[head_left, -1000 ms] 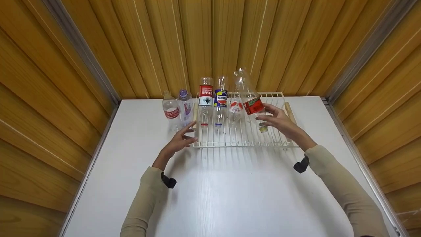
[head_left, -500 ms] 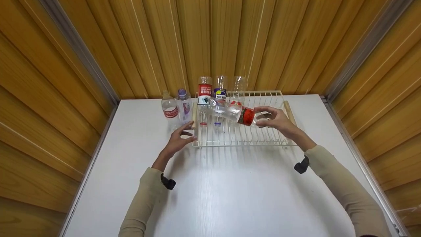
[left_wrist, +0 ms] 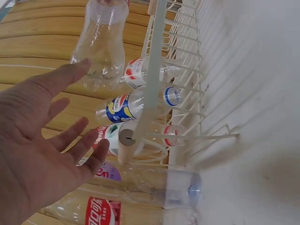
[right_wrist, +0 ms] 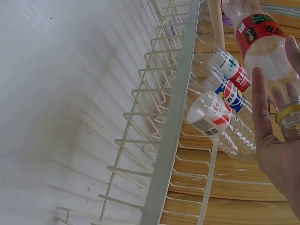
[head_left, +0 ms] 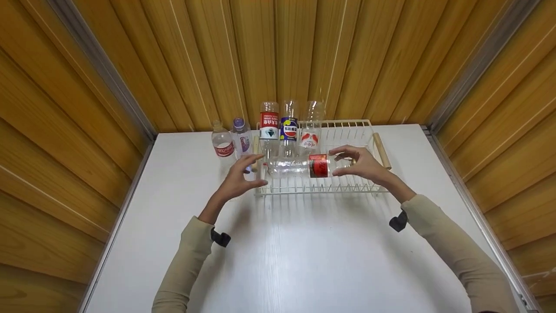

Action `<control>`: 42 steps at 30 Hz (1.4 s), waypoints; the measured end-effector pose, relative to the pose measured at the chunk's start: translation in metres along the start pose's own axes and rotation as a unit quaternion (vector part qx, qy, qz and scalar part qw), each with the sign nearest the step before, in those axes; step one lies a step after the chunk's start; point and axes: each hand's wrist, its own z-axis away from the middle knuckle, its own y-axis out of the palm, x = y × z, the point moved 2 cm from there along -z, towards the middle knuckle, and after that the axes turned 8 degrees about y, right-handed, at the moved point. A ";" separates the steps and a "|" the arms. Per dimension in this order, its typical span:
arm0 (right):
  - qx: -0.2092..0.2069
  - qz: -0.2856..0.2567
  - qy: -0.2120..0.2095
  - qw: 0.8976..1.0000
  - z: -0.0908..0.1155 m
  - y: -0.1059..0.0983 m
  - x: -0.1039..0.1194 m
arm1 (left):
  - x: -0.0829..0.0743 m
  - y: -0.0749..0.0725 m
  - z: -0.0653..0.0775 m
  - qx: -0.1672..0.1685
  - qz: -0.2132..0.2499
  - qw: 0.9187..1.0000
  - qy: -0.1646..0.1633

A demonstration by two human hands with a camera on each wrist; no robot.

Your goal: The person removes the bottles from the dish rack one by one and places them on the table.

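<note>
My right hand [head_left: 362, 165] grips a clear plastic bottle with a red label [head_left: 318, 165] around its neck end. The bottle lies level above a white wire dish rack [head_left: 304, 190], its base pointing left. In the right wrist view a yellow ring [right_wrist: 288, 111] circles its open neck, beside my palm. My left hand [head_left: 238, 180] is spread at the bottle's base, thumb apart from the fingers; whether it touches cannot be told. Behind stand three upside-down bottles in the rack: one red-and-white labelled [head_left: 269, 124], one blue Pepsi [head_left: 289, 129], one white-and-red labelled [head_left: 309, 140].
Left of the rack stand a Coca-Cola bottle [head_left: 223, 145] and a purple-topped bottle [head_left: 241, 137], both upright on the white table [head_left: 278, 252]. A wooden handle [head_left: 382, 151] rises on the rack's right end. Wood-patterned panels [head_left: 295, 52] enclose the back and sides.
My right hand has swung the red-labelled bottle from base-up to level, its base now toward my left hand. My left hand has come off the rack's left side and spread wider.
</note>
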 end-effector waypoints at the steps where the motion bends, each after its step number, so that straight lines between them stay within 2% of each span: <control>1: 0.001 0.002 -0.002 1.000 0.001 0.001 0.001 | -0.005 0.002 -0.001 0.024 -0.008 1.000 0.005; 3: 0.004 0.002 -0.009 1.000 0.002 0.004 0.002 | -0.013 0.006 -0.003 0.062 -0.029 0.998 0.010; 5: 0.008 0.003 -0.015 1.000 0.003 0.006 0.005 | -0.019 0.009 -0.004 0.086 -0.044 0.995 0.017; 10: 0.017 0.018 -0.033 0.999 0.005 0.014 0.012 | -0.028 0.014 -0.007 0.117 -0.062 0.991 0.037; 16: 0.006 0.050 -0.066 0.997 0.008 0.020 0.020 | -0.034 0.015 -0.007 0.121 -0.088 0.988 0.034; 20: -0.003 0.058 -0.085 0.995 0.008 0.022 0.021 | -0.039 0.016 -0.008 0.116 -0.128 0.985 0.021; 24: -0.008 0.059 -0.110 0.992 0.007 0.026 0.019 | -0.046 0.018 -0.008 0.109 -0.177 0.978 0.023; 27: -0.005 0.061 -0.114 0.992 0.006 0.026 0.017 | -0.047 0.018 -0.007 0.102 -0.190 0.976 0.018; 32: 0.022 0.047 -0.080 0.995 0.008 0.020 0.012 | -0.042 0.013 -0.006 0.076 -0.174 0.982 0.004; 36: 0.033 0.017 -0.064 0.997 0.013 0.007 0.004 | -0.031 0.004 -0.003 0.052 -0.141 0.989 -0.010; 39: 0.025 0.008 -0.052 0.998 0.017 -0.008 -0.005 | -0.019 -0.009 0.002 0.025 -0.084 0.996 -0.020; 42: 0.006 0.021 -0.033 0.999 0.023 -0.025 -0.017 | -0.004 -0.026 0.010 -0.010 -0.011 0.999 -0.039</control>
